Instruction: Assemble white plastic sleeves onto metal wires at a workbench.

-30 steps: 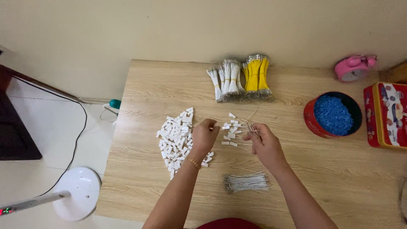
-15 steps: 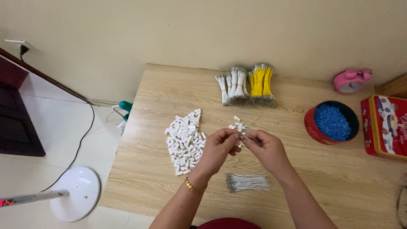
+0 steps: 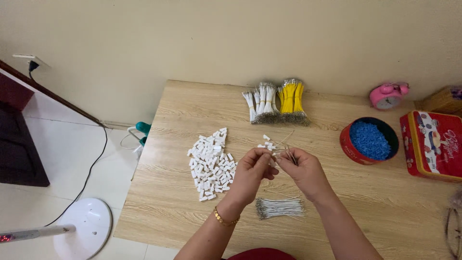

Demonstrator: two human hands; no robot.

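My left hand [image 3: 252,171] and my right hand [image 3: 303,168] meet over the middle of the wooden counter [image 3: 168,207], fingertips almost touching. Both are pinched narrow. The right hand grips a few thin white wires [image 3: 287,153] whose ends stick up past my fingers. The left hand pinches something small and white against those wire ends; it is too small for me to tell exactly what it is, though it looks like one of the small white connectors [image 3: 267,144] scattered just beyond my fingers.

To the left of my left hand lies a big loose pile of white connectors [image 3: 209,163], spread flat on the counter. Just below my hands, nearer to me, rests a small bundle of white wires [image 3: 280,208], lying sideways. At the far edge of the counter, white wire bundles [image 3: 261,102] lie just beside yellow wire bundles [image 3: 291,97], their stripped ends fanned towards me.

Off to the right stands a red round tin [image 3: 347,147] filled with blue pieces [image 3: 369,139]. A red patterned box [image 3: 433,144] sits beside it, and a pink alarm clock [image 3: 387,95] stands behind them near the wall. A gold bracelet [image 3: 224,219] circles my left wrist. On the floor at left I see a white fan base [image 3: 82,226] and a black cable [image 3: 94,163].
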